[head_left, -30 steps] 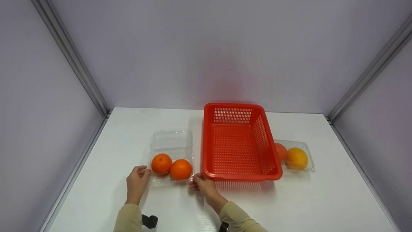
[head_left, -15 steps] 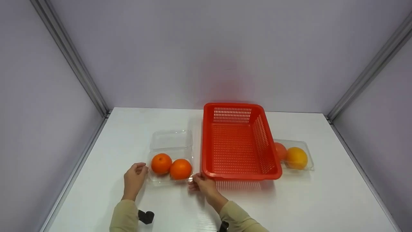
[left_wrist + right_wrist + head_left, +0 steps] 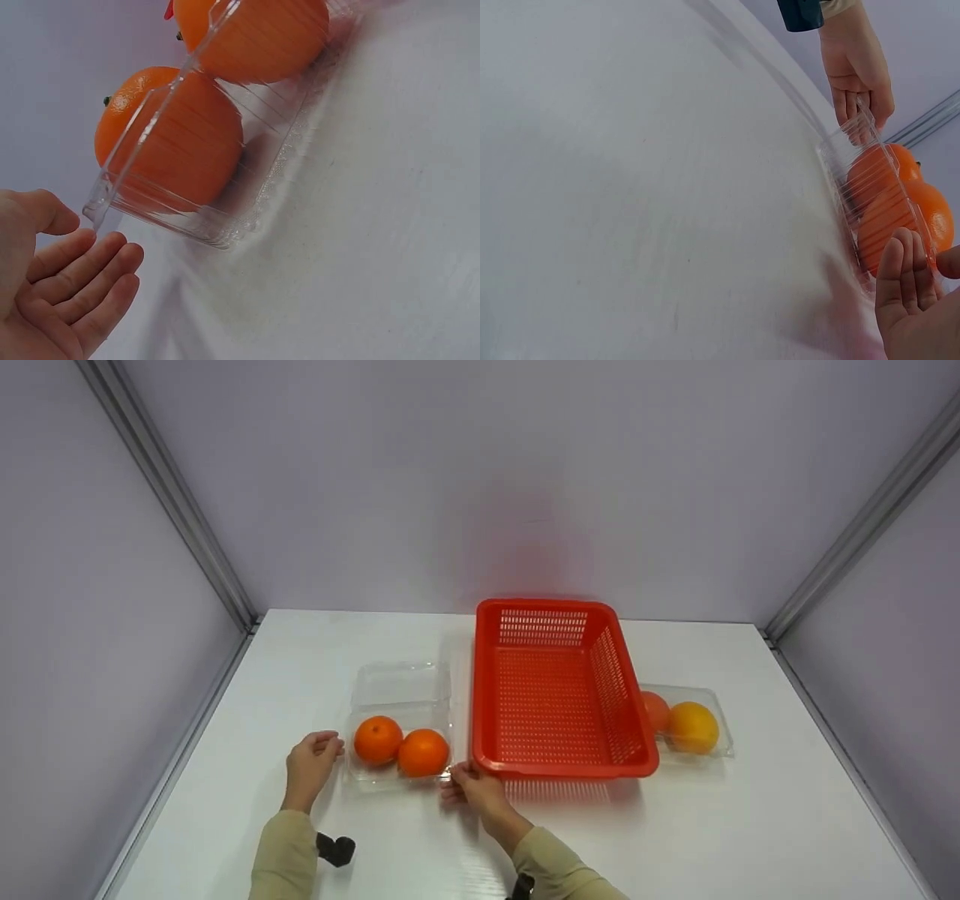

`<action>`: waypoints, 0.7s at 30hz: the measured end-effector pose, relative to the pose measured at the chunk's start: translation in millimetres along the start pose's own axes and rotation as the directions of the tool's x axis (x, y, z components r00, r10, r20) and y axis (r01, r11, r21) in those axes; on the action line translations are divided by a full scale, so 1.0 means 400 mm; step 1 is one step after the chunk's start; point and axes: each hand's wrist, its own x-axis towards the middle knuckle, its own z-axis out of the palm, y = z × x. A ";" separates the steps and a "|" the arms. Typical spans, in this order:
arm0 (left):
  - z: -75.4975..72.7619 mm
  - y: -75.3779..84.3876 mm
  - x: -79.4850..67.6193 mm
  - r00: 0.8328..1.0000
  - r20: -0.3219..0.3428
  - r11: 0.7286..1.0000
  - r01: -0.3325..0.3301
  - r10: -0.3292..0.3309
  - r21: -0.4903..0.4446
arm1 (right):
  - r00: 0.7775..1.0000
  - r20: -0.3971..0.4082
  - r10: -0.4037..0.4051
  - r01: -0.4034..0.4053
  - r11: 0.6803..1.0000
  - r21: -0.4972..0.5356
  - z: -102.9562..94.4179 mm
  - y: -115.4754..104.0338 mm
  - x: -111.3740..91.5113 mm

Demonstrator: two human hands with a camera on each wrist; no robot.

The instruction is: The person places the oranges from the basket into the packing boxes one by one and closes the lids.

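Observation:
A clear plastic clamshell container [image 3: 401,686] lies with its lid folded back. Two oranges, a left orange [image 3: 378,740] and a right orange [image 3: 424,753], sit in its near half. Beside the container's left edge is my left hand [image 3: 309,769]; in the left wrist view its relaxed fingers [image 3: 109,259] and thumb are at the rim corner, and contact is unclear. My right hand [image 3: 484,802] pinches the rim at the near right corner, with its thumb and fingers [image 3: 907,270] on either side in the right wrist view.
Right of the container stands a red perforated basket [image 3: 486,697] with nothing in it. A second clear container [image 3: 701,695] sits partly behind it, holding a yellow fruit [image 3: 693,727] and a reddish fruit [image 3: 656,712]. Walls [image 3: 525,487] enclose the white table [image 3: 750,810].
My left hand has drifted slightly left and away from me along the container's side. The right hand, the container and the oranges keep their places.

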 end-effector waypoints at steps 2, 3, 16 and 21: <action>-0.002 0.000 0.007 1.000 0.011 1.000 0.012 -0.012 -0.023 | 1.000 -0.001 0.009 -0.009 1.000 -0.001 0.000 0.000 -0.001; -0.004 -0.001 0.010 1.000 0.018 0.999 0.019 -0.018 -0.031 | 1.000 -0.001 0.013 -0.013 1.000 0.000 0.000 0.000 -0.002; -0.005 0.016 0.055 0.993 0.092 0.994 0.080 -0.073 -0.077 | 1.000 0.004 -0.021 0.021 0.999 0.036 0.000 0.000 -0.007; -0.001 0.025 0.066 0.992 0.099 0.994 0.088 -0.082 -0.060 | 1.000 -0.004 -0.021 0.021 0.999 0.041 0.002 -0.001 -0.007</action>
